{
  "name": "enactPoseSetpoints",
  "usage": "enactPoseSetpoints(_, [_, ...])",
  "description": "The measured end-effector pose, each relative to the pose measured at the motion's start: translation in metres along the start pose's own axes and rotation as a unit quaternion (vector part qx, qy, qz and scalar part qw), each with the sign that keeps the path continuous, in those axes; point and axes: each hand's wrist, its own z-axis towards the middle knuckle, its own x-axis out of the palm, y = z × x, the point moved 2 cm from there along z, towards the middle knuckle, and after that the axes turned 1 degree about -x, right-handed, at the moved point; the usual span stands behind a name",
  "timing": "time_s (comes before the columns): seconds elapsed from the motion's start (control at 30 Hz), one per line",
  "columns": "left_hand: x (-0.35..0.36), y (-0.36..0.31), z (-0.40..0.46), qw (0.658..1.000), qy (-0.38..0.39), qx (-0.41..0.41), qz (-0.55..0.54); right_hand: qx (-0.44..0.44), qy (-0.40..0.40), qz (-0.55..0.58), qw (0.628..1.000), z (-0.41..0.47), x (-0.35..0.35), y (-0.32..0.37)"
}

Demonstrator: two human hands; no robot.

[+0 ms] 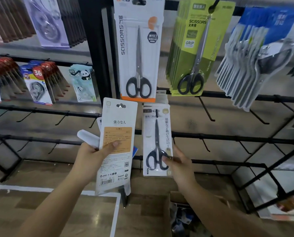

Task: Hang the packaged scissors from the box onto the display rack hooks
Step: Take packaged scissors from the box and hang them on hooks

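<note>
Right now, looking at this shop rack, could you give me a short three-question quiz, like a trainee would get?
1. True or false: the left hand holds a scissors pack with its printed back toward the camera.
2. What is the right hand pinching?
A) the green scissors pack
B) the white scissors pack on a hook
C) the cardboard box
3. Fill in: the word SCISSORS on the tall orange-trimmed pack runs ____.

Key: 1 true; 2 B; 3 vertically.
</note>
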Motion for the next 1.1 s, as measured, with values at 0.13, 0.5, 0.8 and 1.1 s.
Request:
enactPoseSetpoints(0.13, [-0.004, -0.001, -0.002, 1.000, -0.001, -0.009, -0.007, -0.096, -0.011, -0.206, 0.974, 0.010, 0.026, 0.019])
enactPoseSetpoints(0.5, [-0.009, -0.011, -0.027, 0.999, 0.005, -0.015, -0.044, 0.028, 0.026, -0.364, 0.931, 0.032, 0.028, 0.025])
enactPoseSetpoints(0.8, [0.020, -0.029, -0.039, 0.989, 0.037, -0.041, -0.139, -0.085, 0.145, -0.096, 0.981, -0.029, 0.035, 0.086])
enactPoseSetpoints(1.1, [0.043, -0.041, -0.054, 0.980, 0.069, -0.019, -0.185, -0.105, 0.094, 0.002, 0.990, -0.046, 0.009, 0.096])
